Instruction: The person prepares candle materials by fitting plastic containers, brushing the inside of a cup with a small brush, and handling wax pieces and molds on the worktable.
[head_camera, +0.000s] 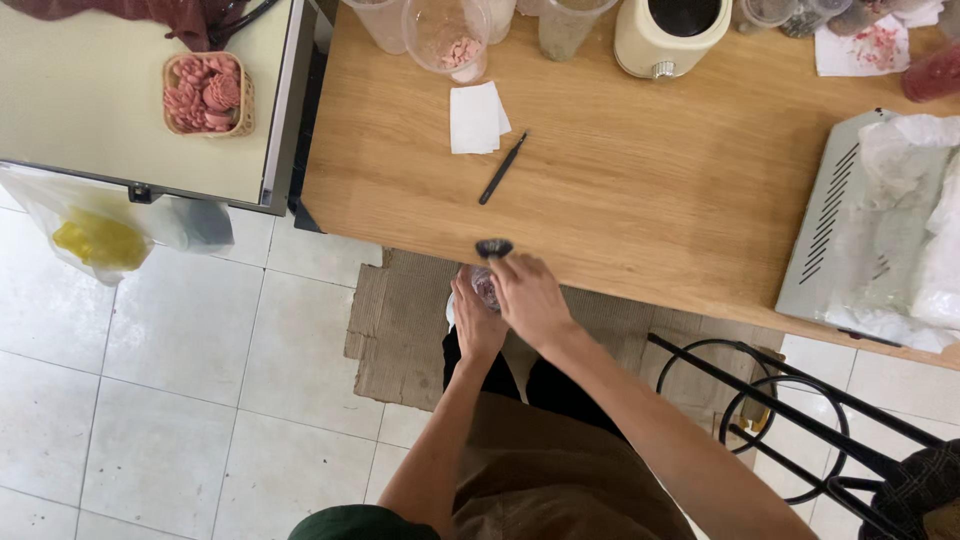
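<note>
My left hand (474, 322) is wrapped around a small clear jar (484, 287) with pinkish contents, held just off the front edge of the wooden table (640, 200). My right hand (531, 299) lies over the jar from the right. Its fingertips pinch a small round black lid (494, 247) right above the jar's mouth. Most of the jar is hidden behind both hands.
On the table lie black tweezers (502, 168) and white paper squares (476, 117). Clear cups (447, 35) and a cream appliance (672, 35) stand at the back, a grey machine under plastic (850, 230) at right. A basket of pink slices (207, 93) sits on the left counter. A black stool (800, 420) stands at lower right.
</note>
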